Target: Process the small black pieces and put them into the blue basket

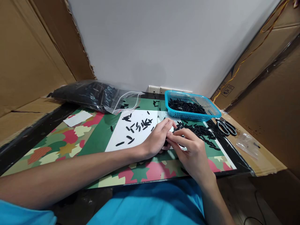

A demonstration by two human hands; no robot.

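Observation:
My left hand point(157, 137) is curled over the front of the white sheet point(114, 137), its fingers wrapped inward. Meeting it from the right, my right hand point(188, 147) pinches with thumb and forefinger at the left fingertips. A bit of something dark shows between the hands, too covered to name. Small black elongated pieces point(144, 123) lie scattered on the sheet, left of my hands. Just beyond my right hand spreads a denser heap of the same black pieces point(199, 131).
Behind the heap stands a blue plastic basket point(194, 118) holding many black pieces. A clear zip bag point(86, 93) full of black material lies at the back left. Scissors point(223, 127) and a small clear bag point(247, 145) are on the right. Cardboard walls point(269, 93) flank the table.

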